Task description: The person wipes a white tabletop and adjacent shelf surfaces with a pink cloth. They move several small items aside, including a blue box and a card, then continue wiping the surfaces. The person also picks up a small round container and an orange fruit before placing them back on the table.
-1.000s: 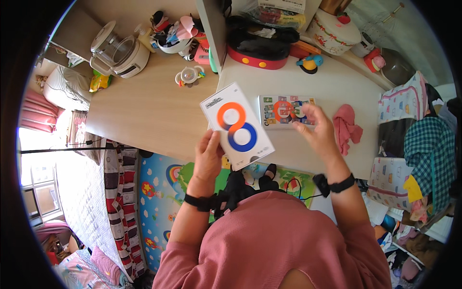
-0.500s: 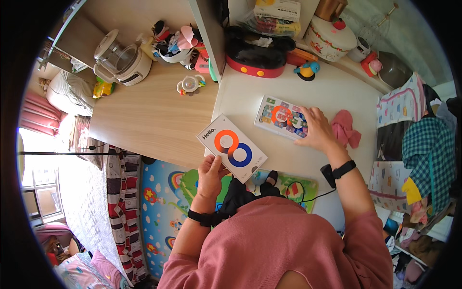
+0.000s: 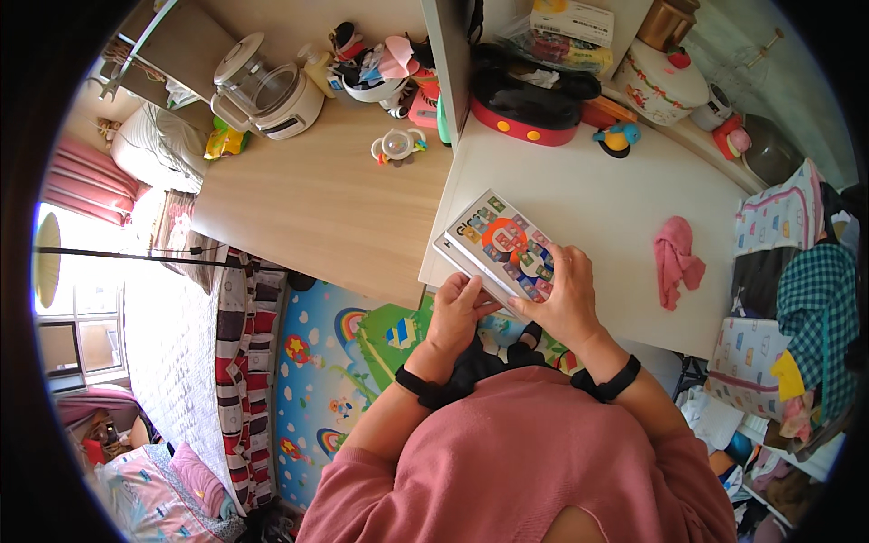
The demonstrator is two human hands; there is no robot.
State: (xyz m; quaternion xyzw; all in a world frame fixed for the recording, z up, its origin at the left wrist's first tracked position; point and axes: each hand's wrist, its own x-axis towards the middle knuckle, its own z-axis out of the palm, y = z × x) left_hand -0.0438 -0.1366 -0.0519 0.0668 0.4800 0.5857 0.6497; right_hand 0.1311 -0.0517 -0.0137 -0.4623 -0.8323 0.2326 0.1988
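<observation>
A flat white box with coloured pictures and a red ring on its face (image 3: 501,242) lies at the near left corner of the white table (image 3: 615,195). A second flat piece lies under it, its grey edge showing at the left. My left hand (image 3: 459,306) grips the near edge of this stack from below. My right hand (image 3: 563,291) rests on top of the box's near right part, fingers spread over the pictures. Both wrists carry black bands.
A pink cloth (image 3: 674,256) lies on the white table to the right. Behind stand a black-and-red case (image 3: 529,101), a toy duck (image 3: 617,138) and a white pot (image 3: 665,83). The wooden table (image 3: 312,204) at left holds a kettle (image 3: 267,90) and small toys.
The white card with the red and blue rings came down from the air in my left hand and now sits under the picture box. My right hand stayed on the box.
</observation>
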